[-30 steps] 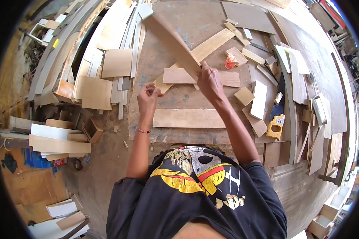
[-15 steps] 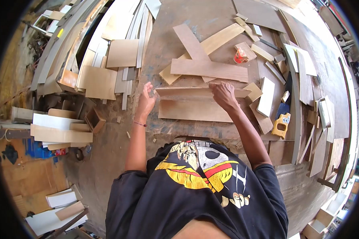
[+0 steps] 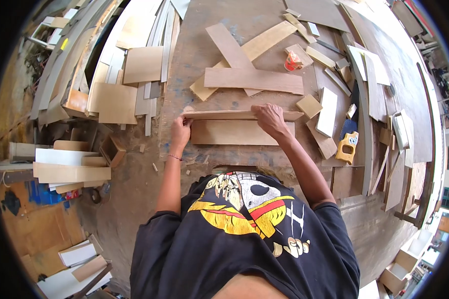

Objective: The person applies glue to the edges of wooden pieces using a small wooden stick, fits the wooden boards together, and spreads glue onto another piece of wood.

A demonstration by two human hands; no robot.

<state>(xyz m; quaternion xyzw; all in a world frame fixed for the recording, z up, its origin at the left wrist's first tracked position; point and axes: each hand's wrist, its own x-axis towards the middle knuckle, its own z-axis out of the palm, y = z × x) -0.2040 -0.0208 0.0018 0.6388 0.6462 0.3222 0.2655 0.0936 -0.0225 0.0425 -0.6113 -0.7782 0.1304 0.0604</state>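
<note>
Left hand [image 3: 180,130]: at the left end of the held board [image 3: 224,115]; fingers pinching that end, tips partly hidden.
Right hand [image 3: 270,119]: same board, right of its middle; fingers curled over the upper edge, gripping; can't see the thumb clearly.
Held board: long, thin, brown, tipped up towards its edge, running left to right between the 2 hands; can't tell if its lower edge touches anything.
Lying board [image 3: 229,133]: flat on the surface [image 3: 224,155], just nearer the person than the held board; right forearm passes over its right part.
Bracelet [image 3: 175,157]: 1, on the left wrist.
Crossed pile: 3 boards past the hands; top board [image 3: 254,80] lies across the slanting board [image 3: 227,42] and the pale plank [image 3: 272,44]; slanting board also over the pale plank.
Red container [image 3: 293,62]: right of the pile, by a small wood piece [image 3: 303,54].
Right-hand scraps: wood block [image 3: 309,105] next to a white block [image 3: 326,112], brown offcut [image 3: 320,139] below them.
Saw [image 3: 347,147]: yellow handle towards the person, blue blade pointing away.
Far left: stacked panels [image 3: 117,102]; open wooden box [image 3: 113,150] lower down.
Shirt [image 3: 184,249]: dark, printed front.
</note>
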